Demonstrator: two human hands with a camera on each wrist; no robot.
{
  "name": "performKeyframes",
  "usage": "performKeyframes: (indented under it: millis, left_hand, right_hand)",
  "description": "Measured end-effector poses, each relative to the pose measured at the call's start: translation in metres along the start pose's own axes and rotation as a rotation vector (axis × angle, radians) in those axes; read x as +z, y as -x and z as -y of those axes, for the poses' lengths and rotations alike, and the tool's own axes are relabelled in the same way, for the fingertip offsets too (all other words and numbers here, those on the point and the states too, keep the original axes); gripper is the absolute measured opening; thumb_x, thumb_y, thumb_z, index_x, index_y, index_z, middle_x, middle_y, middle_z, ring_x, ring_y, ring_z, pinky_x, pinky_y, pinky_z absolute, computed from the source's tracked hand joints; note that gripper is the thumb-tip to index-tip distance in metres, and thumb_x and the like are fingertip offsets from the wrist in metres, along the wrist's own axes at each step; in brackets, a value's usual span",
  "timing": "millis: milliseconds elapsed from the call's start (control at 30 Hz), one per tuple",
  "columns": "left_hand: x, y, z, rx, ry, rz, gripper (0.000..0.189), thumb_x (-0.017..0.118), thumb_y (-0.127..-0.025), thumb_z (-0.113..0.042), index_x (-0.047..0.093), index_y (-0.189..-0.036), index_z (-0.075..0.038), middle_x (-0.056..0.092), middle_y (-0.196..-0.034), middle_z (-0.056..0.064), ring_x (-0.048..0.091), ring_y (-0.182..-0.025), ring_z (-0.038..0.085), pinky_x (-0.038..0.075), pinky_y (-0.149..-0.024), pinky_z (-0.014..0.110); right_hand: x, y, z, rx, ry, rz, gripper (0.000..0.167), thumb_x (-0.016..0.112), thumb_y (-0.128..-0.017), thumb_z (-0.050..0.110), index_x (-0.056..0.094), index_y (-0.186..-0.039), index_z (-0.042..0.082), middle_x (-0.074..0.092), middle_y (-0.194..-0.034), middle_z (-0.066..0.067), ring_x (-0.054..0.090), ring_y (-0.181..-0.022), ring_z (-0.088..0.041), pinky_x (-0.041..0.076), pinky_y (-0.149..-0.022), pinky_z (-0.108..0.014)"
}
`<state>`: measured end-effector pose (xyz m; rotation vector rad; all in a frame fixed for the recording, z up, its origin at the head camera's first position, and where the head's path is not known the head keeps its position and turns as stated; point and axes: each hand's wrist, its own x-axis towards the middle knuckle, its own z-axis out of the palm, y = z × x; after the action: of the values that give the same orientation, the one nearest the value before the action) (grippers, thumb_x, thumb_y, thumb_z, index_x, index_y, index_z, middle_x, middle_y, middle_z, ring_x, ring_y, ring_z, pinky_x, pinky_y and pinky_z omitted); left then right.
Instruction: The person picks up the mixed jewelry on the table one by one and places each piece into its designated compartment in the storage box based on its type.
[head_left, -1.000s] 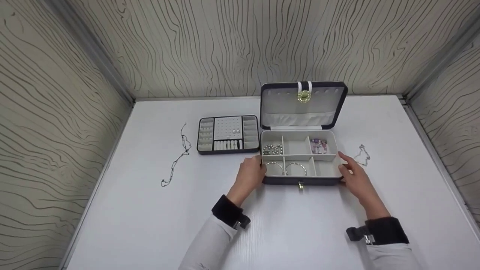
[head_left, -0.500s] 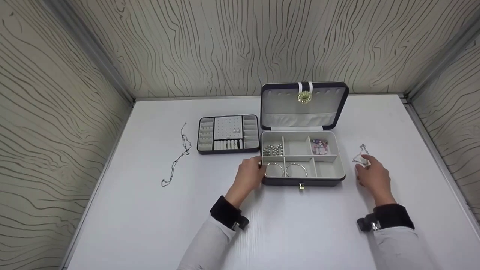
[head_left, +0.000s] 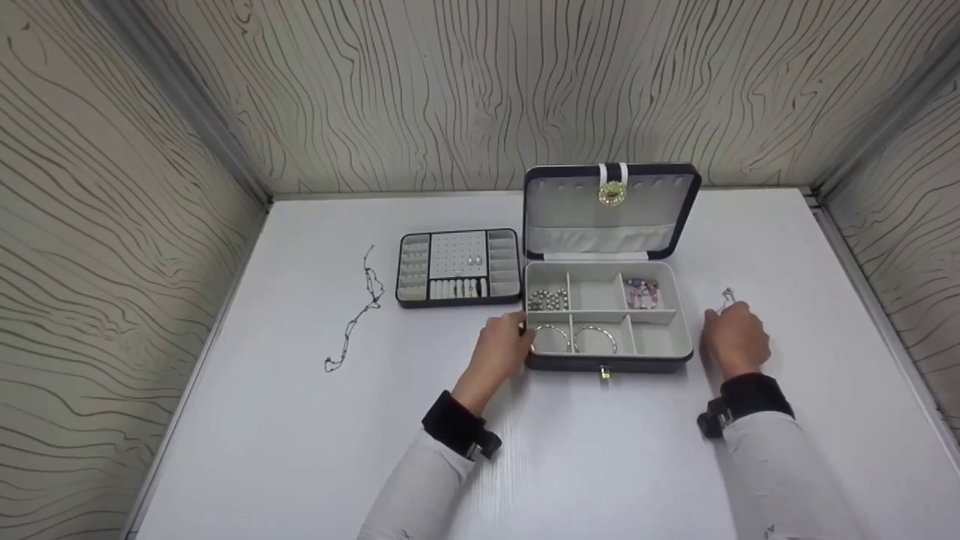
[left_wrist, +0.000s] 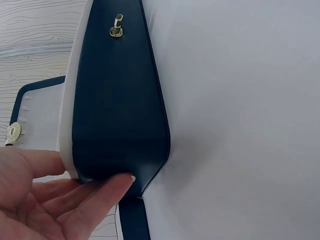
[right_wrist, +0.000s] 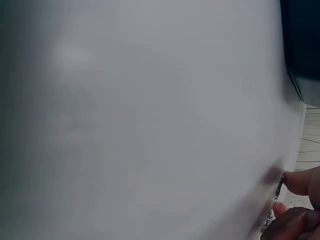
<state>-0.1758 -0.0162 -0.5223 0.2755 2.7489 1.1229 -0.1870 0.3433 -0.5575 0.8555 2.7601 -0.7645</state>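
Note:
The lidded jewelry box [head_left: 645, 363] stands with its lid up on the white table. My left hand [head_left: 495, 346] rests its fairly straight fingers [left_wrist: 95, 200] against the box's left side at the front corner. To the right of the box, my right hand [head_left: 736, 341] pinches a silver chain [head_left: 727, 294] between thumb and curled fingers. Part of that chain shows beyond the knuckles; the rest is hidden under the hand. In the right wrist view the chain [right_wrist: 270, 217] runs down from the thumb tip, close to the tabletop.
A shallow jewelry tray [head_left: 459, 301] with a pair of earrings [head_left: 475, 260] lies left of the box. The box holds silver beads [head_left: 548, 300], two bangles [head_left: 597, 328] and purple-pink beads [head_left: 642, 293]. Farther left lies a long thin necklace [head_left: 351, 326]. Patterned panels [head_left: 420, 97] surround the table.
My right hand has left the box's right side, moved right to the silver chain and curled its fingers onto it. My left hand has stayed at the box.

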Motion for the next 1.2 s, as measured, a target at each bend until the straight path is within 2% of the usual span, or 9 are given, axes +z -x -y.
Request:
performKeyframes:
  millis: [200,467,633,733,867,967,1033,1133,1200]
  left_hand:
    - [0.001,0.0,0.0,0.01,-0.024,-0.01,0.019,0.063,-0.094,-0.012,0.071,-0.107,-0.001,0.065,-0.073,0.003,0.055,-0.057,0.012,0.045,-0.052,0.028]
    - [0.002,0.0,0.002,0.0,-0.011,0.002,0.022,0.063,-0.095,-0.014,0.07,-0.111,-0.002,0.07,-0.082,0.007,0.061,-0.064,0.013,0.05,-0.059,0.029]
    - [-0.001,0.001,0.003,-0.007,0.015,0.006,0.021,0.062,-0.095,-0.013,0.07,-0.111,-0.001,0.072,-0.088,0.01,0.065,-0.07,0.014,0.053,-0.063,0.029]
    - [-0.002,0.002,0.004,-0.013,0.034,0.005,0.021,0.062,-0.095,-0.012,0.07,-0.111,-0.001,0.072,-0.088,0.01,0.065,-0.069,0.014,0.053,-0.063,0.029]
    - [-0.002,0.002,0.005,-0.003,0.036,0.0,0.02,0.063,-0.095,-0.012,0.07,-0.11,-0.001,0.072,-0.089,0.011,0.066,-0.071,0.015,0.054,-0.064,0.03]
    - [-0.001,0.003,0.005,0.001,0.029,0.008,0.021,0.063,-0.095,-0.013,0.069,-0.111,0.0,0.072,-0.09,0.011,0.066,-0.072,0.016,0.054,-0.065,0.03]
    - [-0.001,0.003,0.004,0.001,0.023,0.016,0.022,0.063,-0.096,-0.014,0.069,-0.112,0.0,0.072,-0.092,0.012,0.067,-0.073,0.016,0.054,-0.065,0.03]
    - [-0.001,0.003,0.003,-0.002,0.028,0.022,0.023,0.062,-0.096,-0.014,0.069,-0.113,0.0,0.072,-0.093,0.012,0.066,-0.073,0.017,0.054,-0.066,0.031]
    - [-0.001,0.002,0.002,-0.002,0.027,0.017,0.023,0.063,-0.096,-0.014,0.069,-0.114,-0.001,0.072,-0.093,0.012,0.066,-0.074,0.017,0.054,-0.066,0.031]
  right_hand:
    - [-0.007,-0.004,0.004,0.043,0.026,0.048,0.04,0.038,-0.097,0.018,0.053,-0.115,-0.015,0.056,-0.112,-0.039,0.059,-0.095,-0.052,0.049,-0.063,-0.052]
    - [-0.015,-0.008,0.004,0.024,0.037,0.119,0.042,0.04,-0.097,0.018,0.053,-0.117,-0.016,0.057,-0.108,-0.039,0.06,-0.086,-0.047,0.047,-0.057,-0.046]
    - [-0.01,-0.015,0.0,-0.041,0.0,0.169,0.039,0.037,-0.097,0.015,0.057,-0.105,-0.018,0.062,-0.084,-0.027,0.058,-0.06,-0.028,0.046,-0.048,-0.035]
    - [-0.007,-0.018,-0.002,-0.114,-0.009,0.164,0.039,0.034,-0.097,0.013,0.059,-0.095,-0.017,0.061,-0.074,-0.022,0.055,-0.053,-0.023,0.045,-0.046,-0.031]
    - [-0.007,-0.015,-0.005,-0.16,-0.03,0.143,0.04,0.029,-0.098,0.01,0.056,-0.098,-0.02,0.06,-0.077,-0.025,0.055,-0.053,-0.022,0.046,-0.046,-0.03]
    - [-0.008,-0.01,-0.006,-0.126,-0.069,0.115,0.04,0.031,-0.099,0.01,0.052,-0.107,-0.023,0.06,-0.083,-0.029,0.058,-0.056,-0.026,0.047,-0.047,-0.033]
    - [-0.01,-0.006,-0.007,-0.1,-0.1,0.071,0.038,0.033,-0.1,0.01,0.049,-0.111,-0.023,0.058,-0.092,-0.033,0.059,-0.066,-0.032,0.047,-0.049,-0.035]
    - [-0.011,-0.001,-0.008,-0.09,-0.198,0.02,0.035,0.034,-0.101,0.01,0.045,-0.117,-0.019,0.055,-0.106,-0.033,0.06,-0.079,-0.035,0.05,-0.055,-0.034]
    - [-0.012,0.001,-0.008,-0.099,-0.284,0.02,0.033,0.032,-0.103,0.011,0.043,-0.12,-0.015,0.056,-0.109,-0.029,0.061,-0.08,-0.029,0.052,-0.058,-0.031]
